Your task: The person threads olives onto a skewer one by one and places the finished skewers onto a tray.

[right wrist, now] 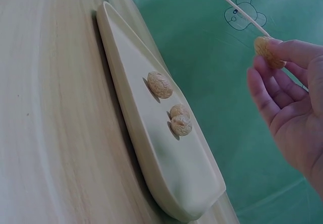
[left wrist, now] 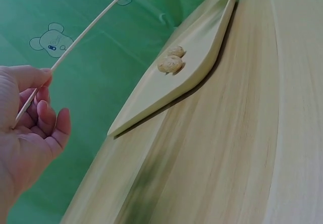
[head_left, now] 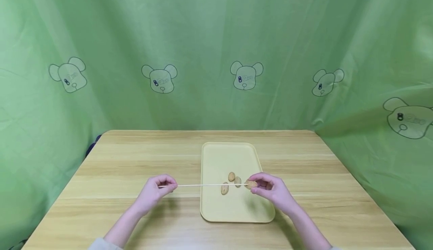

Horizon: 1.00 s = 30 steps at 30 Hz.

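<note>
A thin wooden skewer (head_left: 209, 185) stretches level between the two hands, above the tray. My left hand (head_left: 156, 191) pinches its left end between thumb and fingers; in the left wrist view the skewer's rear end (left wrist: 26, 108) lies against the palm. My right hand (head_left: 272, 191) pinches a tan, wrinkled walnut (right wrist: 267, 51) between thumb and fingertips. The skewer's far tip meets that walnut; how deep it goes is hidden. Below, three similar walnuts (head_left: 224, 188) lie on a pale yellow tray (head_left: 233, 210), two of them close together.
The tray lies on a light wood-grain table (head_left: 135, 159), right of its middle, with a low raised rim. A green curtain (head_left: 203, 35) printed with bear heads surrounds the table at the back and sides. A dark object (head_left: 92, 146) shows past the table's left edge.
</note>
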Tool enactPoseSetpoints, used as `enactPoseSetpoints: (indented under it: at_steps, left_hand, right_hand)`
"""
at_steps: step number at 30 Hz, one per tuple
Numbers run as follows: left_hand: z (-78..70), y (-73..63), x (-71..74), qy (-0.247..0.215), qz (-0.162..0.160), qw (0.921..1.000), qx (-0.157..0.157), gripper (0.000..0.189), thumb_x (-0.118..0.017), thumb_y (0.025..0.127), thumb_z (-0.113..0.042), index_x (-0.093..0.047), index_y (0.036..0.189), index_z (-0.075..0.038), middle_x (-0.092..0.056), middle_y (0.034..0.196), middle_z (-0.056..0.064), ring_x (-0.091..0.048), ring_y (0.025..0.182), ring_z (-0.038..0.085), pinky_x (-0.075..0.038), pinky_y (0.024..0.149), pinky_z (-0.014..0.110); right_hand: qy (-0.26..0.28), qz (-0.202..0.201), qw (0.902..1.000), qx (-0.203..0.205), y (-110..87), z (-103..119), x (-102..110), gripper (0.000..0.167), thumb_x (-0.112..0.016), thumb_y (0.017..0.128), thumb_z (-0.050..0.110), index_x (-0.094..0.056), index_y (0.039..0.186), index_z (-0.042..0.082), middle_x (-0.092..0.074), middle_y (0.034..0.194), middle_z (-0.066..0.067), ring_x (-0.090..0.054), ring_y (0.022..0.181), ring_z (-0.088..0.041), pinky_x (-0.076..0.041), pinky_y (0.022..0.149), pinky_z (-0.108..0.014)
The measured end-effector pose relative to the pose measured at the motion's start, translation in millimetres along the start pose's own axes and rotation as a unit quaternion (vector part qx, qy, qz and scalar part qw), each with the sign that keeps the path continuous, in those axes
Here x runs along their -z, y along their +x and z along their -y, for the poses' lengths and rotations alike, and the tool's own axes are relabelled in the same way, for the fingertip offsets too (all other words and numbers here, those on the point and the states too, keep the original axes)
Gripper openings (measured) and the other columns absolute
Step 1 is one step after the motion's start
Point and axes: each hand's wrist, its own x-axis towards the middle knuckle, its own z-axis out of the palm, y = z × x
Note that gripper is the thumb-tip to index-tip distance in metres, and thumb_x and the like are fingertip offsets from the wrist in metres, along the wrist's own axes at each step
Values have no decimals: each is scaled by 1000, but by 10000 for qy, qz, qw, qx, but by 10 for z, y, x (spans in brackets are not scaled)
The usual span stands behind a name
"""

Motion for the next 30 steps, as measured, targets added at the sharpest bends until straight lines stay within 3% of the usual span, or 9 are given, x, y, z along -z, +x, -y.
enactPoseSetpoints:
  at_steps: [8,15,21,30]
  left_hand:
    - [-7,18,-17,67,-82,9999,29,14,-63,84,-4,-61,89,9,-62,82,7,-57,75,13,-50,70,28]
    - [17,31,-42,89,-128,9999,28,12,-62,84,-2,-61,89,9,-61,86,20,-56,74,11,-50,70,29]
    - [45,39,-54,75,-165,9998,14,12,-62,84,-1,-60,88,9,-61,84,16,-56,74,10,-51,71,30]
    - [72,63,-83,58,-79,10000,12,11,-61,84,0,-59,88,9,-59,86,23,-57,74,12,-51,73,32]
  right_hand:
    - [287,-40,9994,170,5,-2,-23,28,-67,77,-5,-58,102,-11,-63,97,-2,-58,82,-9,-51,72,-22]
    - [353,-85,9992,176,16,0,-38,26,-67,76,-7,-59,101,-12,-62,98,-5,-58,83,-9,-51,72,-22]
    - [514,-78,9985,192,35,9,-61,27,-67,75,-8,-59,100,-13,-62,98,-5,-59,84,-11,-51,72,-22]
    - [635,-98,9977,219,51,18,-68,27,-68,75,-7,-60,100,-13,-62,96,-5,-59,83,-11,-50,71,-22]
